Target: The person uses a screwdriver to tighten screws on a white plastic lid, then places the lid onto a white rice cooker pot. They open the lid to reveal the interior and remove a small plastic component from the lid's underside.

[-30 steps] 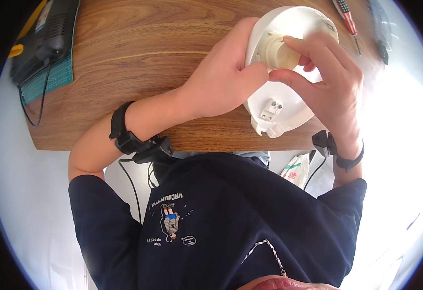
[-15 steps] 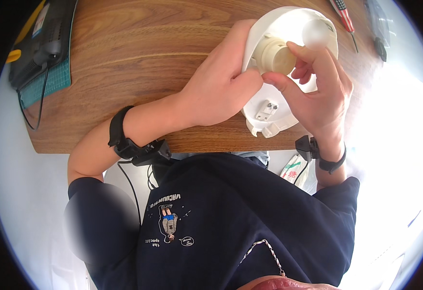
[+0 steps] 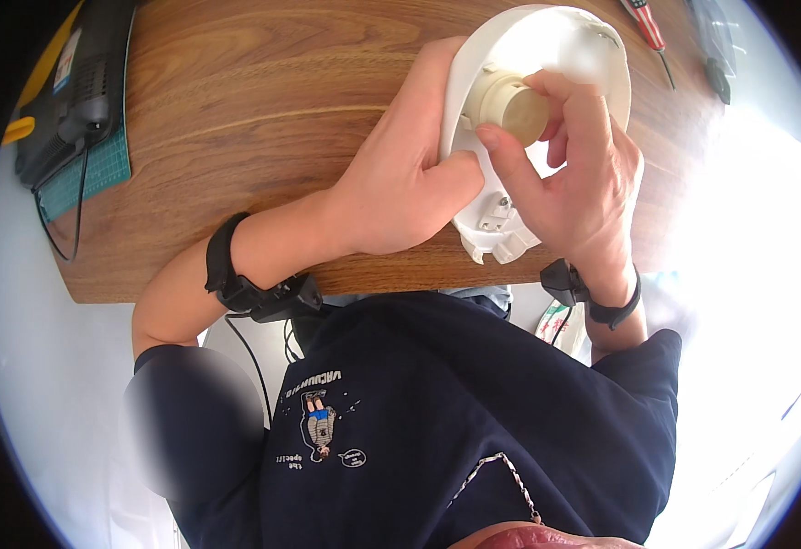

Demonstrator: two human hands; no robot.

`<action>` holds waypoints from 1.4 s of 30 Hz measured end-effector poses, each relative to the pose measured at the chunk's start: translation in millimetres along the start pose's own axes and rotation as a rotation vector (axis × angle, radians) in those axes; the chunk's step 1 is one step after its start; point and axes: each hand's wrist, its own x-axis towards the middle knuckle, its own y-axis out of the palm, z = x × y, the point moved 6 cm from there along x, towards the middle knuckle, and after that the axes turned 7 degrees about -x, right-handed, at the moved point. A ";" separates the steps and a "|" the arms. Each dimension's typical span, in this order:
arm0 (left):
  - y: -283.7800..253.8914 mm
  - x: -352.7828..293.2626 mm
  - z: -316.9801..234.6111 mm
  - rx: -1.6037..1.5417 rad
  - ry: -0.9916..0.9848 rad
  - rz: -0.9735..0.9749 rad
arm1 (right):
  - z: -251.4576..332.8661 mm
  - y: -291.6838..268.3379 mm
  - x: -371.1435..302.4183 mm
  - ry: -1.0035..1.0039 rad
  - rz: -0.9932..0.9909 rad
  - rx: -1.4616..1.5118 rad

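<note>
A white plastic housing (image 3: 456,91), hollow and rounded, is tilted up over the table's right part. My left hand (image 3: 410,174) grips its left edge; the fingertips are hidden behind the shell. Inside sits a cream cylindrical part (image 3: 521,112) with a stepped collar and a flat round end. My right hand (image 3: 579,169) pinches this part, the thumb at its lower left and the index finger along its top. Lower in the shell, a small white block (image 3: 497,212) with metal screws shows partly beside my right thumb.
A wooden table (image 3: 263,101) lies beneath. At its left, a black device (image 3: 75,101) with a cable rests on a green cutting mat (image 3: 98,178). A screwdriver with a flag-patterned handle (image 3: 646,26) lies at the far right, near a clear plastic bag (image 3: 712,46).
The housing and both hands have shifted slightly left. My right thumb has moved up and left onto the cream part's edge, and the hand has turned about it.
</note>
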 end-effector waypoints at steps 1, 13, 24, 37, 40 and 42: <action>0.2 0.4 -1.0 -0.008 0.021 -0.019 | 1.0 0.0 -0.9 0.015 -0.005 -0.006; -10.6 3.2 5.3 -0.063 -0.022 -0.096 | -3.7 4.0 -1.0 0.085 -0.031 0.063; -12.8 4.1 7.5 -0.086 -0.061 -0.102 | -8.0 1.1 -5.0 -0.023 -0.084 0.043; -0.5 2.3 -0.8 -0.084 0.021 -0.040 | -11.7 -14.2 5.2 -0.109 -0.038 0.134; -2.2 2.5 -2.9 -0.062 0.033 -0.039 | -9.9 -10.8 3.4 -0.063 -0.070 0.139; -0.3 0.8 -2.6 -0.024 0.054 -0.031 | -8.7 -9.1 -2.5 -0.040 -0.094 0.142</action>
